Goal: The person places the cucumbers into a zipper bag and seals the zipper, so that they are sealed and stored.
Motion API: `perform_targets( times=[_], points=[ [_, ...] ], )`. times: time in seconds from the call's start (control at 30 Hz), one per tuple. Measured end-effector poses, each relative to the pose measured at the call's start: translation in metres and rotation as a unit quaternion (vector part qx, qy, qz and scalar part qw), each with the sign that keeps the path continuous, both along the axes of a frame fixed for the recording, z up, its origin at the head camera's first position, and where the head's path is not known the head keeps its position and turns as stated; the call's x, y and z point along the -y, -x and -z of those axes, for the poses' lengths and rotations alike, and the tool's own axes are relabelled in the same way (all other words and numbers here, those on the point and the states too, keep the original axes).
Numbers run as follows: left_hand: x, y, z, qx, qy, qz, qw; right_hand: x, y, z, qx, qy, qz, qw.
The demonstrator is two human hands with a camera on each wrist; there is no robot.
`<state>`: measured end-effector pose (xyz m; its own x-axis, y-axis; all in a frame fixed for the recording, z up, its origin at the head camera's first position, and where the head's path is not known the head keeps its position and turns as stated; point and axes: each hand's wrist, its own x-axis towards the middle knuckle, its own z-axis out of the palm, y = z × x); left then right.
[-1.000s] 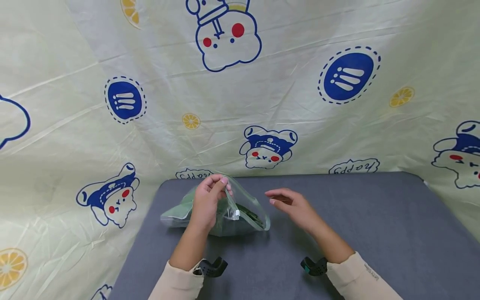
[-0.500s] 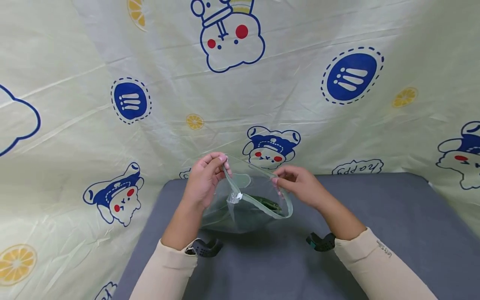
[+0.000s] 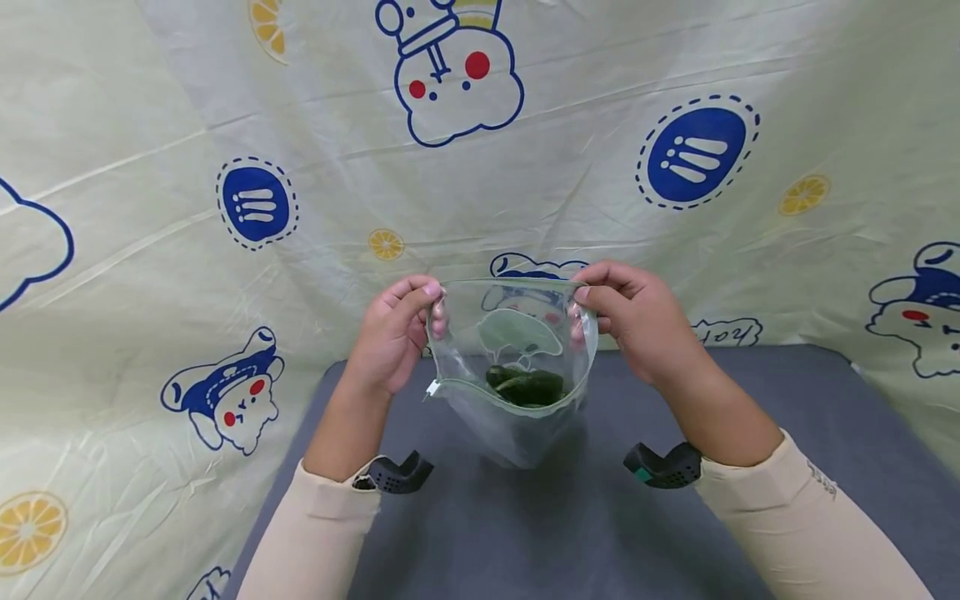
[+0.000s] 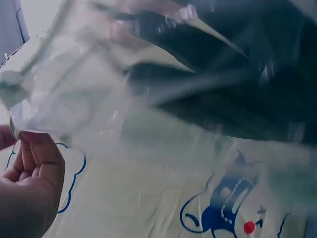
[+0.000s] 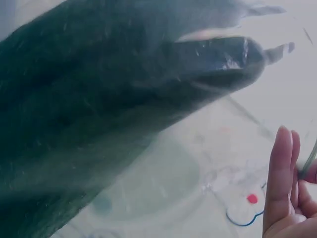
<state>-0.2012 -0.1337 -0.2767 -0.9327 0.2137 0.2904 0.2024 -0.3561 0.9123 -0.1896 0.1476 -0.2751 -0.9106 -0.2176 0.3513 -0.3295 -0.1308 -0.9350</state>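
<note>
A clear zip bag with a pale green rim hangs over the table, its mouth spread wide. Inside lie several dark green cucumbers. My left hand pinches the left corner of the rim between thumb and fingers, just above a white slider. At the opposite corner, my right hand pinches the rim too. Through the plastic, the cucumbers fill much of the right wrist view, their stem ends pointing right. The left wrist view shows them as blurred dark shapes, with my left hand at the lower left.
Below the bag is a table with a grey cloth. Behind it hangs a pale curtain printed with cartoon bears and orange slices. Black wrist cameras sit on both wrists.
My right hand has come in and taken hold of the rim, then moved up and right. The bag has risen off the table, turned toward the head camera, and its mouth has opened wide.
</note>
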Motion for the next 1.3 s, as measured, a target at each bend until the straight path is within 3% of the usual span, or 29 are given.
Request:
perform_targets(
  times=[0.17,0.3,0.43,0.53,0.7,0.83,0.97,1.07,1.17,1.3],
  points=[
    [0.003,0.007,0.012,0.007,0.086,0.006,0.9963,0.0,0.003,-0.001,0.037,0.049,0.016,0.998],
    [0.005,0.013,0.026,0.015,0.163,0.032,0.986,-0.007,0.015,0.011,0.049,0.064,0.046,0.996],
    [0.012,0.016,0.036,0.027,0.216,0.045,0.9751,-0.02,0.026,0.02,0.062,0.111,0.046,0.991],
    [0.018,0.017,0.042,0.04,0.211,0.067,0.9744,-0.029,0.031,0.023,0.062,0.139,0.041,0.987],
    [0.027,0.021,0.058,0.044,0.121,0.107,0.9859,-0.038,0.032,0.026,0.057,0.159,0.043,0.985],
    [0.026,0.02,0.072,0.055,0.076,0.06,0.9938,-0.044,0.033,0.029,0.054,0.173,0.049,0.982],
    [0.018,0.017,0.084,0.041,0.031,-0.033,0.9981,-0.049,0.031,0.031,0.041,0.177,0.031,0.983],
    [0.011,0.013,0.086,0.019,0.006,-0.101,0.9947,-0.051,0.03,0.032,0.029,0.177,0.022,0.984],
    [0.003,0.009,0.079,-0.011,-0.006,-0.146,0.9891,-0.053,0.029,0.031,0.018,0.204,0.024,0.978],
    [-0.008,0.006,0.058,-0.063,-0.024,-0.172,0.9828,-0.057,0.029,0.024,-0.015,0.257,0.039,0.966]
  ],
)
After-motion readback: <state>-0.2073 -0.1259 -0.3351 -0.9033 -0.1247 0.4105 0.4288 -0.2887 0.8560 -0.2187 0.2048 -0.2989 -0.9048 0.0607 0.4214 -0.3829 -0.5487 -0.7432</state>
